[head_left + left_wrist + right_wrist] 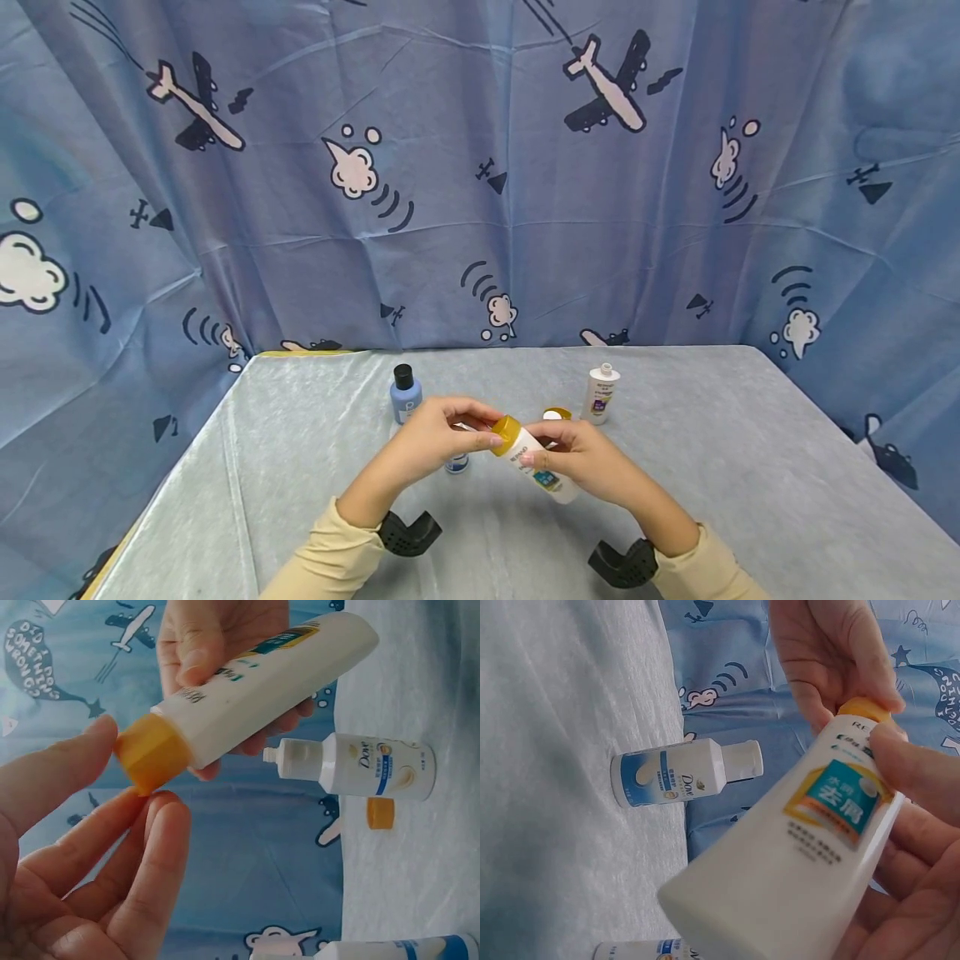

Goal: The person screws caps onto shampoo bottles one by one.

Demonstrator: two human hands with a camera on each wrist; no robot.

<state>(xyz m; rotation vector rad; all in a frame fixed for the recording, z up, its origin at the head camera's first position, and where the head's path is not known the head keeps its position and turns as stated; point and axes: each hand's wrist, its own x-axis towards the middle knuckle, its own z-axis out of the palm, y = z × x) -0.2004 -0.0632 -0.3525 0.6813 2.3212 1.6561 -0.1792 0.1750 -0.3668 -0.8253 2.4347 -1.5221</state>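
Observation:
A white bottle [547, 477] with a gold cap [506, 434] is held tilted above the table, its cap end up and to the left. My right hand [585, 458] grips it round the upper body, thumb across the front. With thumb and fingertips my left hand [444, 432] pinches the cap, one on either side, as the left wrist view shows. The label [838, 799] on the bottle is teal and orange. Behind the hands a white Dove bottle [381, 766] stands upright, and a second Dove bottle [671, 776] appears in the right wrist view.
On the grey-covered table [712, 467], a blue bottle [406, 398] with a black top stands at the back left. A white bottle [602, 393] with a bare nozzle is at the back right. A loose gold cap [380, 814] rests on the table. Behind hangs a patterned blue curtain [450, 167].

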